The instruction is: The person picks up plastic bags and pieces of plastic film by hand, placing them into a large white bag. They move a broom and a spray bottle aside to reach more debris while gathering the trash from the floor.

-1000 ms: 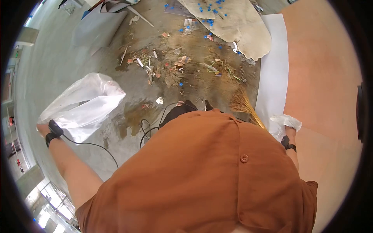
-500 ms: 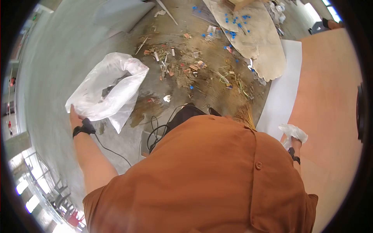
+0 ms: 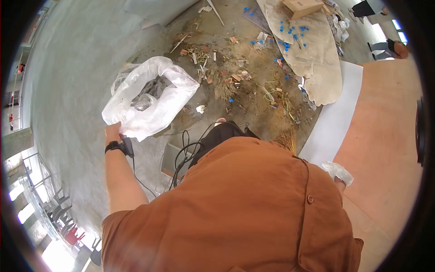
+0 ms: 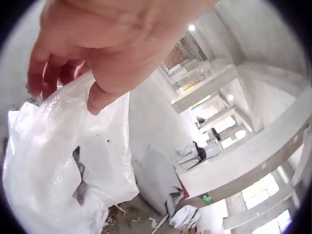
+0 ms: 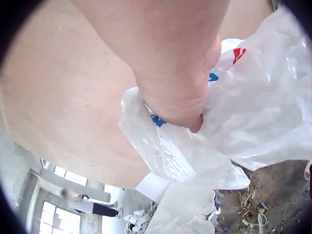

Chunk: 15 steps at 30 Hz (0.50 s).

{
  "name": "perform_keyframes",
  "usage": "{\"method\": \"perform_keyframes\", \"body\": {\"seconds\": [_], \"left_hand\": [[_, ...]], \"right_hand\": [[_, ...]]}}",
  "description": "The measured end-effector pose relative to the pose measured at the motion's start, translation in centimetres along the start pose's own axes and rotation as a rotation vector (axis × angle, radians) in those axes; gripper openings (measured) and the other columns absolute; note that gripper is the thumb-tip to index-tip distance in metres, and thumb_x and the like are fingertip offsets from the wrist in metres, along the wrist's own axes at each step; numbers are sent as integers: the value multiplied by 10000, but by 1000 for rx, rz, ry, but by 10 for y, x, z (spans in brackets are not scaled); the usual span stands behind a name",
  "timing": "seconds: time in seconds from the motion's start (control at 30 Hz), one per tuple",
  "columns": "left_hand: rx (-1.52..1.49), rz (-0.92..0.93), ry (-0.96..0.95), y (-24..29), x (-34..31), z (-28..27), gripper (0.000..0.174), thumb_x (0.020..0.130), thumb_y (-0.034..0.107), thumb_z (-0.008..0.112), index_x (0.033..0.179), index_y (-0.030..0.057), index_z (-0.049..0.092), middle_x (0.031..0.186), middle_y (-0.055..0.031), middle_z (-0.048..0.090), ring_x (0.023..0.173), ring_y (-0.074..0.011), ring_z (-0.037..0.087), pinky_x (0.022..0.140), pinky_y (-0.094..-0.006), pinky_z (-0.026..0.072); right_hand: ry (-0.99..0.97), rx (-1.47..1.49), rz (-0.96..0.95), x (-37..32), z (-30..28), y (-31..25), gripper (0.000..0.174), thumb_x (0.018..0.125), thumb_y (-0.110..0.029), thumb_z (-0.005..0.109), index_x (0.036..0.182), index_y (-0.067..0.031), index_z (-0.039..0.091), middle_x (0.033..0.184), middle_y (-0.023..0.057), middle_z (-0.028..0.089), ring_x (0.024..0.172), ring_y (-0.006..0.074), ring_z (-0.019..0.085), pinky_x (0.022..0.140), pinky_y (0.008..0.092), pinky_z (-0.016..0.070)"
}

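My left hand point(image 3: 113, 132) grips the rim of a large translucent white bag point(image 3: 156, 115), whose mouth gapes upward with dark and clear crumpled stuff inside. In the left wrist view the thumb and fingers of the hand point(image 4: 97, 58) pinch the folded edge of the bag point(image 4: 44, 161). Off to the right, my right hand point(image 3: 340, 182) holds a smaller crumpled plastic bag point(image 3: 337, 171). Seen from the right wrist, that hand point(image 5: 175, 92) is bunched into the white bag point(image 5: 263, 97) with red and blue print; most of its fingers are hidden.
Scattered litter point(image 3: 235, 77) covers the dirty floor ahead. Beyond it lies a beige sheet point(image 3: 317, 68) with blue bits and a cardboard box point(image 3: 302, 7). A pinkish board point(image 3: 385, 118) stretches along the right. Broom bristles point(image 3: 286, 139) and looped black cable point(image 3: 183, 156) are near my body.
The left hand and its large bag have shifted rightward in the head view, and the bag's mouth now faces up more, showing its contents. The right hand keeps its bag, a little lower in view.
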<state>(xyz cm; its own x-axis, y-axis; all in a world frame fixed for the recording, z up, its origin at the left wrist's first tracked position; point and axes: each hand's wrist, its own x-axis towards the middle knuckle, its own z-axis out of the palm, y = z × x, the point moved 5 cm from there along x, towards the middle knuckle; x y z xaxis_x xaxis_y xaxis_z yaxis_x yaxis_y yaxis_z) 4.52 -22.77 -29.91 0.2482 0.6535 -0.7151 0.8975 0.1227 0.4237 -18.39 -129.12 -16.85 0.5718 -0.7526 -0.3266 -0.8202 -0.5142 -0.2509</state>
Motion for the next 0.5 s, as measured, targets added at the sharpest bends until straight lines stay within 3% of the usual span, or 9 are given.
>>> {"method": "perform_keyframes", "body": {"seconds": [0.07,0.1,0.13,0.2,0.23,0.33,0.4,0.47,0.5], "left_hand": [[191,67,231,7,-11,13,631,734,167,706,1270,86,382,979,-124,571,695,-250,576,498,-379,466],[171,68,218,5,-13,19,870,693,112,704,1397,192,200,1124,-167,551,873,-316,600,621,-402,517],[178,69,209,5,-15,25,870,693,112,704,1397,192,200,1124,-167,551,873,-316,600,621,-402,517],[811,173,552,18,-29,32,937,714,236,688,1437,185,95,1330,-201,381,1085,-417,517,905,-508,441],[868,300,558,33,-54,43,903,725,229,683,1443,164,139,1339,-218,407,1131,-426,498,988,-522,369],[1071,394,166,22,1,66,855,731,252,698,1426,141,213,1293,-219,484,1198,-363,473,987,-453,395],[1047,442,64,14,29,80,717,746,310,688,1345,57,386,1276,-207,507,1171,-339,499,981,-411,402],[1721,324,-236,-5,58,110,539,778,353,605,1229,66,536,1266,-164,530,1180,-310,495,985,-384,398],[1734,333,-249,-13,64,119,539,778,353,605,1229,66,536,1266,-164,530,1180,-310,495,985,-384,398]], "right_hand": [[19,5,20,-2,-3,6,460,851,-274,626,1230,-34,524,1258,93,542,1162,230,489,960,320,381],[25,0,24,-3,-6,12,456,853,-275,622,1228,-35,526,1259,95,543,1164,233,489,962,321,380],[33,-6,28,-1,-8,19,452,856,-276,618,1227,-36,527,1260,98,543,1166,237,490,964,322,379],[52,-6,40,-1,-13,35,444,860,-278,610,1224,-38,530,1262,103,544,1170,244,491,969,325,376],[67,-9,45,-1,-18,46,440,862,-279,606,1223,-39,531,1263,105,545,1171,248,491,971,327,375],[107,-29,62,-10,-30,57,428,869,-282,593,1219,-42,536,1266,113,546,1177,259,492,977,331,372],[110,-45,136,-22,-47,49,445,862,-288,600,1220,-32,532,1267,118,545,1178,263,491,977,334,372],[114,-62,203,-36,-56,31,462,855,-294,607,1220,-22,528,1268,124,544,1179,267,491,977,337,372],[136,-75,202,-42,-60,28,472,853,-301,608,1222,-19,526,1271,125,542,1183,268,488,978,338,371]]}}
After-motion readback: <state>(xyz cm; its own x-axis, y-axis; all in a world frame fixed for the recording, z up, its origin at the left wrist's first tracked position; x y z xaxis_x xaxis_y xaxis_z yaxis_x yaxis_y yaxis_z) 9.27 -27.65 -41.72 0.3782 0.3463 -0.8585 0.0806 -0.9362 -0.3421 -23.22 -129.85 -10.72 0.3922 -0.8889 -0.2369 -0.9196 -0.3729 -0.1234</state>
